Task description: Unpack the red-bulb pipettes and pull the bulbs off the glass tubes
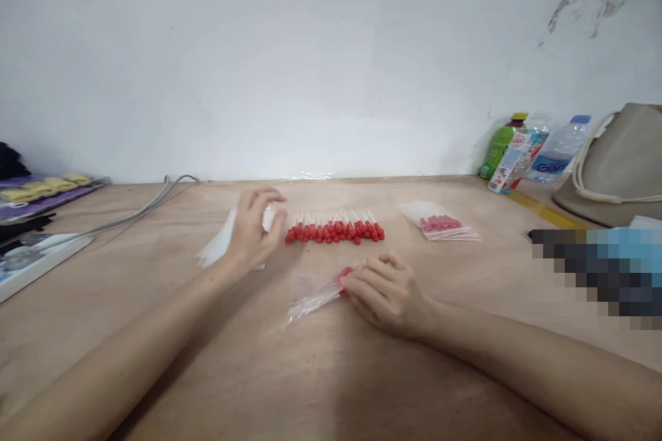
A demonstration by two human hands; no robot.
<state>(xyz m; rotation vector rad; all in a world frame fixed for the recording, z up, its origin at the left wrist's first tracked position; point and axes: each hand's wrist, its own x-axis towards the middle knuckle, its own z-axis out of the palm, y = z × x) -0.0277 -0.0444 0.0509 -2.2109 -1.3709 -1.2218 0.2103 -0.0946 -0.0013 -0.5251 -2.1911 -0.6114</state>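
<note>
My left hand (256, 229) is raised over a stack of clear plastic bags (220, 244), a little blurred, its fingers curved and apart with nothing visible between them. Just right of it lies a row of thin pale sticks with red heads (336, 229), the heads toward me. Nearer to me, my right hand (385, 293) has its bent fingers closed on a small clear plastic bag (313, 296). Red heads (345, 274) show at that bag's right end, partly covered by the fingers. At the right lies a pile of filled bags (439, 222) with red heads inside.
Several bottles (553, 151) and a tan bag (615, 158) stand at the back right. A pixelated dark and blue area covers the right edge. On the left are a grey cable (139, 212), a white power strip (49, 258) and a purple pack with yellow pieces (44, 189).
</note>
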